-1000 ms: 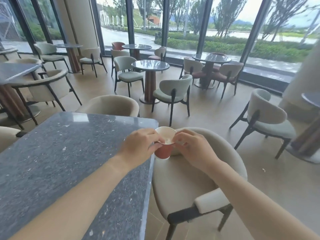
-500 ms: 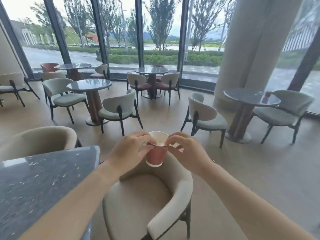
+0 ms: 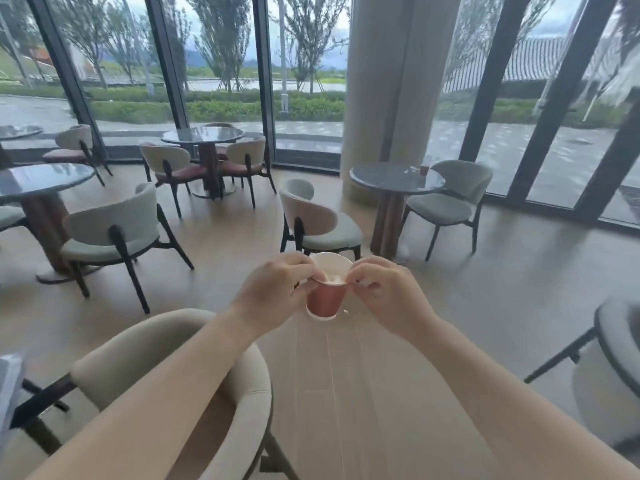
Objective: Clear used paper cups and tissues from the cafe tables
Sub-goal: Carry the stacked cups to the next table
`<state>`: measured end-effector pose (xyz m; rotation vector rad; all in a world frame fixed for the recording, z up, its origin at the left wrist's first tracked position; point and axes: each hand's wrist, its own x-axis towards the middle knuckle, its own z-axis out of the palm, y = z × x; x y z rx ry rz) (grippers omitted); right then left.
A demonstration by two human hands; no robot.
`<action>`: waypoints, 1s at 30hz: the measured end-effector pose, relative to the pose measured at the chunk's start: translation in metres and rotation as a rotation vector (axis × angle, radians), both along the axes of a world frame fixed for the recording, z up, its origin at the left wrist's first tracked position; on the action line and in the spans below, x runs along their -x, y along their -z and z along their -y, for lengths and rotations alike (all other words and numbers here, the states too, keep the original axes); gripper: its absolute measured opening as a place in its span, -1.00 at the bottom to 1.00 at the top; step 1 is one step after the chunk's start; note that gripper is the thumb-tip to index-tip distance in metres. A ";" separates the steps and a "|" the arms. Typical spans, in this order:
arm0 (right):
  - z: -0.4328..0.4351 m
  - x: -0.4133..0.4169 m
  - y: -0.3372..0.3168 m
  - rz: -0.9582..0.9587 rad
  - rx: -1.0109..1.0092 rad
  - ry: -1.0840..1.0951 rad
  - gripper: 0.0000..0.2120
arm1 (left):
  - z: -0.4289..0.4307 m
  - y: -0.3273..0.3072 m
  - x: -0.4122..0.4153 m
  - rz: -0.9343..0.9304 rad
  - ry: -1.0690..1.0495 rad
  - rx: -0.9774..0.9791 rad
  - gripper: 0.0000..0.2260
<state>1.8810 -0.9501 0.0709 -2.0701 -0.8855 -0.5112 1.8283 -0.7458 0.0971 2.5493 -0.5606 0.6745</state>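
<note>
Beyond the fingers, a wide cafe floor (image 3: 519,306) stretches to tall windows (image 3: 221,64) and a broad pale column (image 3: 391,81). Round dark worktops stand among cushioned chairs; the one by the column (image 3: 391,180), up and to the right of the fingers, carries a small reddish cup (image 3: 424,169) and a few pale scraps too small to make out. Below and left of the hands curves the back of a cream chair (image 3: 166,341), with another chair (image 3: 318,216) just past the fingertips. The left hand (image 3: 273,296) and right hand (image 3: 388,292) meet in mid-air over the floor, well apart from any worktop. Between them hangs the paper cup (image 3: 327,296), red outside and white inside, tilted slightly toward the camera. The left fingers (image 3: 301,268) are clamped on its rim and side; the right fingers (image 3: 356,271) pinch the opposite rim. Something pale sits inside the cup (image 3: 333,279), too blurred to identify.
</note>
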 end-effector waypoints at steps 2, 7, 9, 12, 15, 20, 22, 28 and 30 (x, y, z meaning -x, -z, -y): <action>0.027 -0.011 0.004 0.007 -0.015 0.037 -0.88 | 0.025 0.004 -0.020 -0.012 0.052 -0.003 -0.89; 0.083 -0.034 0.023 -0.006 -0.048 0.155 -0.89 | 0.084 0.014 -0.066 -0.060 0.154 -0.007 -0.88; 0.103 -0.045 0.030 -0.027 -0.055 0.195 -0.89 | 0.107 0.018 -0.086 -0.075 0.214 -0.004 -0.88; 0.131 -0.065 0.038 -0.036 -0.048 0.239 -0.91 | 0.138 0.025 -0.119 -0.094 0.268 0.007 -0.88; 0.154 -0.096 0.047 -0.059 -0.035 0.289 -0.92 | 0.160 0.037 -0.159 -0.109 0.298 -0.003 -0.87; 0.181 -0.176 0.059 -0.094 0.006 0.298 -0.90 | 0.184 0.057 -0.248 -0.171 0.329 -0.020 -0.84; 0.191 -0.217 0.063 -0.098 0.024 0.309 -0.91 | 0.194 0.064 -0.291 -0.186 0.336 0.000 -0.86; 0.220 -0.332 0.067 -0.179 0.061 0.352 -0.90 | 0.230 0.075 -0.416 -0.234 0.341 0.037 -0.94; 0.230 -0.364 0.069 -0.186 0.076 0.370 -0.91 | 0.244 0.078 -0.453 -0.243 0.352 0.030 -0.93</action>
